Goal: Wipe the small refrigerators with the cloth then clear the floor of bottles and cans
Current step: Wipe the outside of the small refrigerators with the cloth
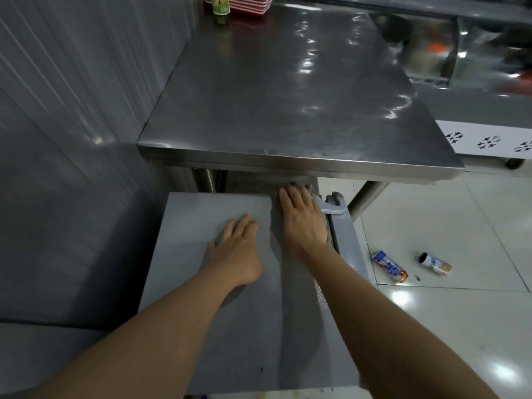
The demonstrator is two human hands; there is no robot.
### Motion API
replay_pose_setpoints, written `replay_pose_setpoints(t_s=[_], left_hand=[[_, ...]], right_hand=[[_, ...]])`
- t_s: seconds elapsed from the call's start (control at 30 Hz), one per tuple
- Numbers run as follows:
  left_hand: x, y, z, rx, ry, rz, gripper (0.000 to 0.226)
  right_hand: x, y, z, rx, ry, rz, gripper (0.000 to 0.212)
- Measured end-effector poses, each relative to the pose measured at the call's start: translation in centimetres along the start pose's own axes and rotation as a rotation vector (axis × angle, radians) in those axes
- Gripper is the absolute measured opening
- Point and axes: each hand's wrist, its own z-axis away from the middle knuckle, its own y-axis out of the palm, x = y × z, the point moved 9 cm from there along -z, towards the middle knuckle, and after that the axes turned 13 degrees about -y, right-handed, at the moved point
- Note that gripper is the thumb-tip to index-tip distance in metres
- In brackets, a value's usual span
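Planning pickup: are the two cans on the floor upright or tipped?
Tipped. Both cans lie on their sides on the floor tiles.

The small refrigerator's top (230, 326) is plain matte grey, and the cloth (277, 223) lying toward its far right corner is a near-matching grey — hard to tell from the surface. The steel table (288, 96) is silver-grey with white glare streaks; at its far left corner stand red-and-white striped trays (247, 4) and a green-and-yellow labelled bottle (221, 8). On the glossy white floor tiles (460, 326) lie a blue, white and red can (389, 266) and a white, orange and green can (435, 263), and a white panel (486, 138) carries black snowflake-like motifs.
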Motion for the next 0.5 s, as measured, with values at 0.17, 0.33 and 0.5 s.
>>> replay_pose_setpoints(t_s=[0.17, 0.33, 0.5], left_hand=[[0.6, 0.7, -0.5, 0.030, 0.003, -0.024, 0.079], [0.6, 0.8, -0.6, 0.036, 0.002, -0.031, 0.080], [0.4, 0.8, -0.6, 0.040, -0.014, -0.021, 0.081]], right_hand=[[-1.5, -0.3, 0.4, -0.069, 0.042, -0.045, 0.051], [-5.0, -1.0, 3.5, -0.181, 0.106, -0.057, 0.048], [-10.6, -1.8, 3.8, -0.257, 0.290, -0.155, 0.041]])
